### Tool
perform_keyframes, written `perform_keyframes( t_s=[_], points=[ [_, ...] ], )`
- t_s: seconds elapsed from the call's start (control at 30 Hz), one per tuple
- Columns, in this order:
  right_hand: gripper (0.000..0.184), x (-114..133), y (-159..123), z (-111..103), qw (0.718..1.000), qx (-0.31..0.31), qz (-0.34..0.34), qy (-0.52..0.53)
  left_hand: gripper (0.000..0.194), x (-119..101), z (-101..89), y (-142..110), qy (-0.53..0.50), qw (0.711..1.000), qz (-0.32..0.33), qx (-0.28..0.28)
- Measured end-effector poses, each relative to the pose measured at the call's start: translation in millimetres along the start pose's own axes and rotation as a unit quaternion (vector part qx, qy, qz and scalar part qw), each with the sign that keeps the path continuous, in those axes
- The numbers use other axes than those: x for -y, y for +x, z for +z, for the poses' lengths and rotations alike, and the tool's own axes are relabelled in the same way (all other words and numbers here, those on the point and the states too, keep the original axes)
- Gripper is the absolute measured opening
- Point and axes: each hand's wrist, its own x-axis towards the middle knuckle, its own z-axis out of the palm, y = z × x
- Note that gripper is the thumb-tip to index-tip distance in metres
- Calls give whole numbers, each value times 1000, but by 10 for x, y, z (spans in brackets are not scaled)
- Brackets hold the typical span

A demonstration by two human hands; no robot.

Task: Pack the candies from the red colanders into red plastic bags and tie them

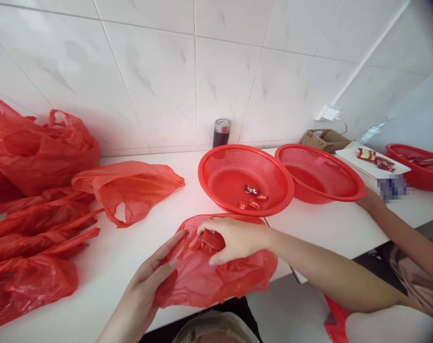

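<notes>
A thin red plastic bag [202, 286] lies spread at the front edge of the white table, its mouth open. My left hand [145, 276] grips its left rim, thumb inside and fingers along the edge. Over the mouth, my right hand [238, 240] is curled with fingers and thumb around small red-wrapped candies [211, 241]; how many is hidden. Just beyond the bag stands a red colander [216, 195] with several wrapped candies [254, 204] at its bottom.
Filled red bags [45, 147] and a loose red bag [130, 186] lie left. Behind the colander stands a dark flask [221, 133]. On the right are a second colander [320, 188], a cardboard box [324, 140], a white board [395, 166] and a co-worker's arm [398, 228].
</notes>
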Motion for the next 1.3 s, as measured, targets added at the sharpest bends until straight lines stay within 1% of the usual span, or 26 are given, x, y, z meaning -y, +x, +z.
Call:
perform_keyframes(
  t_s=[0.07,0.1,0.13,0.17,0.23,0.27,0.3,0.33,0.37,0.4,0.43,0.47,0.5,0.53,0.6,0.67,0.7,0.8,0.87,1.0,1.07,1.1,1.2,1.23,1.27,1.3],
  points=[
    [63,-105,11,255,990,-35,75,-117,53,-1,-22,-37,5,1000,-1,6],
    [68,-146,6,324,982,-32,100,-156,54,-4,-37,-54,7,1000,-3,9],
    [72,-164,-10,346,978,-16,111,-175,55,-10,-48,-70,6,1000,-5,10],
    [76,-156,-36,320,979,5,102,-175,55,-17,-54,-85,4,1000,-6,8],
    [75,-83,-98,134,991,29,41,-121,54,-34,-43,-109,-2,1000,0,-7],
    [68,-43,-120,-13,997,23,1,-79,53,-40,-30,-116,-4,1000,7,-16],
    [59,-21,-128,-182,999,2,-30,-41,52,-42,-17,-119,-4,1000,14,-22],
    [53,-30,-121,-359,999,-30,-39,-17,52,-39,-9,-118,-2,1000,19,-23],
    [51,-77,-99,-530,998,-65,-12,-17,52,-29,-10,-113,0,1000,22,-20],
    [55,-163,-67,-682,994,-89,49,-45,52,-14,-23,-106,5,1000,23,-13],
    [65,-281,-30,-805,982,-98,132,-89,53,5,-47,-97,10,1000,23,-6],
    [78,-420,8,-893,964,-79,217,-134,54,26,-79,-87,15,1000,24,-1],
    [89,-567,44,-943,946,-57,277,-161,55,47,-114,-79,20,999,25,3],
    [97,-707,74,-958,929,-30,322,-177,55,64,-147,-73,23,999,27,3],
    [101,-928,120,-905,915,8,361,-181,52,83,-187,-72,24,999,30,-5],
    [94,-1041,150,-801,904,35,383,-187,49,84,-181,-81,22,999,32,-14],
    [88,-1060,161,-751,899,46,392,-190,49,81,-165,-86,19,999,32,-13],
    [53,-1047,190,-660,890,81,405,-194,50,80,-120,-87,11,1000,29,6],
    [36,-1043,207,-646,888,100,405,-194,50,98,-122,-75,13,999,31,13],
    [30,-1110,218,-692,890,110,395,-200,50,145,-185,-54,29,999,41,16],
    [36,-1147,212,-749,892,97,389,-211,50,149,-199,-61,31,999,41,15],
    [44,-1158,206,-784,892,87,387,-219,50,144,-195,-70,31,999,40,12],
    [87,-1164,184,-889,889,61,389,-236,48,115,-140,-106,28,999,37,4],
    [99,-1163,177,-911,887,58,393,-235,46,106,-115,-117,28,999,38,-1],
    [105,-1165,170,-921,886,59,397,-231,45,99,-91,-125,28,999,40,-6],
    [105,-1170,165,-919,887,62,401,-222,45,93,-71,-130,28,999,42,-10]
  ],
)
